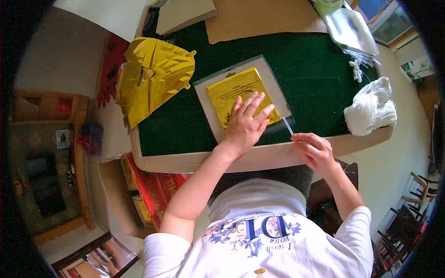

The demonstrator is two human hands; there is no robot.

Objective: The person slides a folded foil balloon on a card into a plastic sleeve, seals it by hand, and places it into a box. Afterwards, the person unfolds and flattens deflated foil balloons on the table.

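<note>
A yellow folded sheet with small dark print lies on a pale card in a clear sleeve, tilted on the green tabletop. Flat on the yellow sheet's lower part rests my left hand, its fingers spread and covering some of the print. My right hand is at the table's front edge, its fingers pinched on the near end of a thin white strip. The strip's far end meets the lower right corner of the clear sleeve.
A crumpled gold foil sheet hangs over the left edge. Brown cardboard lies at the back. At the right are clear plastic sleeves and a white bundle. An open box stands below the table's left side.
</note>
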